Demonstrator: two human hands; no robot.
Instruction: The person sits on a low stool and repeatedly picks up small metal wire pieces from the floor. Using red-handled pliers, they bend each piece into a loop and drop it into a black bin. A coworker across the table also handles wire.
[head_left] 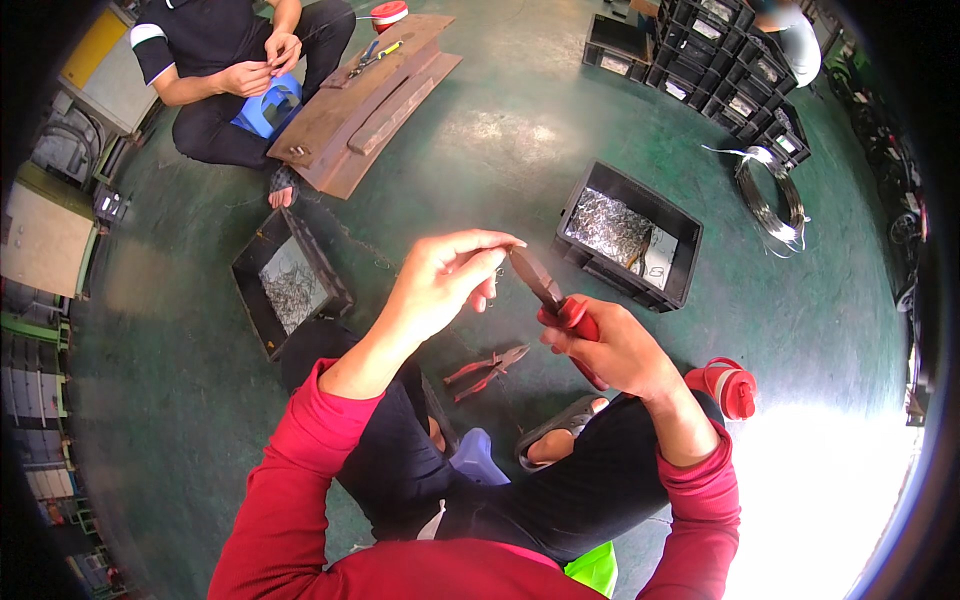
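Observation:
My right hand (615, 345) is wrapped round the red handles of a pair of pliers (538, 276), whose dark jaws point up and to the left. Thumb and forefinger of my left hand (445, 280) pinch together right at the jaw tips. What they hold there is too small to make out. On the floor below my hands lies a second pair of pliers (487, 372) with red handles. Beyond my right hand stands a black crate (680, 272) with many small metal wire pieces inside. Another black crate (325, 268) with similar pieces sits to the left, by my knee.
A red jug (722, 388) stands by my right knee. Coiled wire (770, 200) lies at the right, near stacked black crates (700, 60). At the far left, another person (225, 60) sits beside a rusty steel beam (350, 120) with tools on it.

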